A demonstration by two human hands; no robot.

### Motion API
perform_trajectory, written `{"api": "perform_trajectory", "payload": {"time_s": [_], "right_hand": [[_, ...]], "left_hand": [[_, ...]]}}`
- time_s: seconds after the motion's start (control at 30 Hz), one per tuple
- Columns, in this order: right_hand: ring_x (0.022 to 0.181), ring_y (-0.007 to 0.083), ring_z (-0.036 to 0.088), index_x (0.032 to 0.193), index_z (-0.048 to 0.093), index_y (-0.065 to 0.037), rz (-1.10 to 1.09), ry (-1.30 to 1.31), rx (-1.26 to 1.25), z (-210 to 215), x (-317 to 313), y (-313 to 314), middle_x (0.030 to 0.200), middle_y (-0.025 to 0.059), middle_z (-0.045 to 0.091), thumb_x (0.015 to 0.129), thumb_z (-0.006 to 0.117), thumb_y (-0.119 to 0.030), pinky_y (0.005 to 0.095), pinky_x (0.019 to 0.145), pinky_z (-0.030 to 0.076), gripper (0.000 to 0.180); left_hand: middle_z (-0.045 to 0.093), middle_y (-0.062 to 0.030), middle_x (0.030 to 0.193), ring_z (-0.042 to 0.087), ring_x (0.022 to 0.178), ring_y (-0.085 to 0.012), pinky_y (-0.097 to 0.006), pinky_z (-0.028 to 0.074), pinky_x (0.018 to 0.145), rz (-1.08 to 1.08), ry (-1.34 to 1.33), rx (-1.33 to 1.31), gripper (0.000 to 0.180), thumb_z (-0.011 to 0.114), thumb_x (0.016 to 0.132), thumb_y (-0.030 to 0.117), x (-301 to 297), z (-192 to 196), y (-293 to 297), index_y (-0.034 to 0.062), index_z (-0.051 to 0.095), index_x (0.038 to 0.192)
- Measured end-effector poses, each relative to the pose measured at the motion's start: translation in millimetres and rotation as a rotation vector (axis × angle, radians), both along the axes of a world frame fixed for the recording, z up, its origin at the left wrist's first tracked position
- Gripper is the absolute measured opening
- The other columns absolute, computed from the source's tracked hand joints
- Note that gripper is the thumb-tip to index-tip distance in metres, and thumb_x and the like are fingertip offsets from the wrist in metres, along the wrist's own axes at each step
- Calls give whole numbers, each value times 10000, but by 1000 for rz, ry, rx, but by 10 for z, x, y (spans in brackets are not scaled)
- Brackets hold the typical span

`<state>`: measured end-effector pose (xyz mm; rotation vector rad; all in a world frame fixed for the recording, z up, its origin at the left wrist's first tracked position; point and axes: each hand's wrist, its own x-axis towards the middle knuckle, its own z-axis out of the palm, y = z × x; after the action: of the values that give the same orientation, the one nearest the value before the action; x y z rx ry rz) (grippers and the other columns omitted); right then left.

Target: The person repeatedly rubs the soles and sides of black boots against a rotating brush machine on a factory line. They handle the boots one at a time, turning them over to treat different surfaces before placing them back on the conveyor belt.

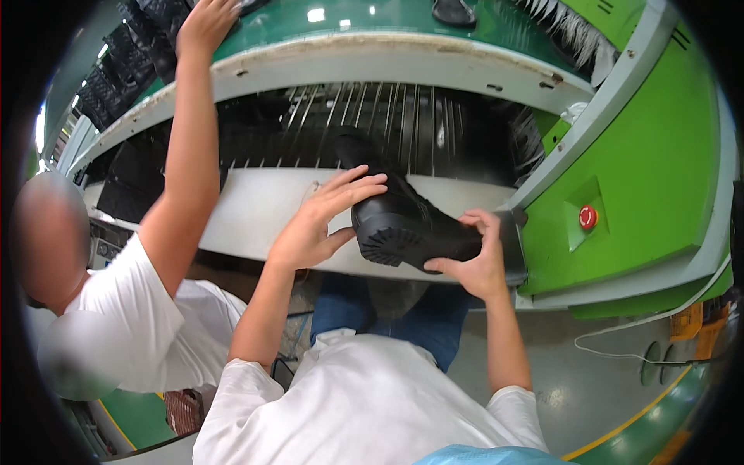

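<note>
A black boot [425, 213] is held tilted above the white ledge, its treaded sole partly turned toward me and its shaft pointing away. My left hand [308, 226] is closed about the heel end, fingers over the upper and thumb beside the sole's heel. At the toe, my right hand [479, 262] grips the boot, with the thumb on the sole and the fingers over the far side.
Beneath the boot runs a white ledge [260, 205], with a rack of metal rods [380, 108] behind it. Beyond lies a green conveyor [372, 17] carrying a dark shoe [454, 12]. A green machine [643, 186] with a red button [588, 217] stands right. At left, a co-worker's arm [194, 116] reaches forward.
</note>
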<state>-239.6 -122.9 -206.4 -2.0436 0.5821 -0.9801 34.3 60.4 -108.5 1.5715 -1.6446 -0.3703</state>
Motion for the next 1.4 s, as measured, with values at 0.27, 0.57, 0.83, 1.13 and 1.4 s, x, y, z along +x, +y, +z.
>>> {"api": "perform_trajectory", "payload": {"time_s": [0.27,0.57,0.83,1.13,1.4], "right_hand": [[1260,344,666,1110,810,-186,6,211,-596,-12,-105,259,1363,71,735,686,1035,-289,487,1010,495,491],[1228,311,696,1043,826,-204,86,188,-635,-16,-38,260,1273,25,785,725,1031,-204,519,1092,451,378],[1186,285,747,922,658,-114,75,409,-281,276,92,287,1148,27,810,683,1044,-156,449,1054,470,455],[1154,243,760,1141,701,-52,97,388,-169,293,57,108,1191,106,798,655,1100,-131,389,1068,589,634],[1162,258,787,1224,786,-32,218,415,13,252,-293,-296,1242,120,827,683,1111,-206,367,1040,604,654]], "left_hand": [[634,-153,1695,433,1692,-394,-548,332,1376,55,314,-126,734,932,877,240,-210,-1464,285,60,714,1555],[738,-138,1571,619,1547,-396,-602,414,1323,79,-87,-285,874,1052,713,394,-283,-1409,-1,55,774,1469],[795,-121,1477,696,1463,-366,-579,468,1295,105,-33,-308,783,1057,693,339,-323,-1477,-18,58,826,1386],[743,-127,1540,652,1496,-382,-577,470,1298,25,-165,-202,826,1030,720,383,-183,-1148,-82,52,769,1431],[744,-156,1367,664,1389,-366,-559,414,1345,-211,-362,-17,922,999,714,523,-591,-1032,-845,11,701,1421]]}}
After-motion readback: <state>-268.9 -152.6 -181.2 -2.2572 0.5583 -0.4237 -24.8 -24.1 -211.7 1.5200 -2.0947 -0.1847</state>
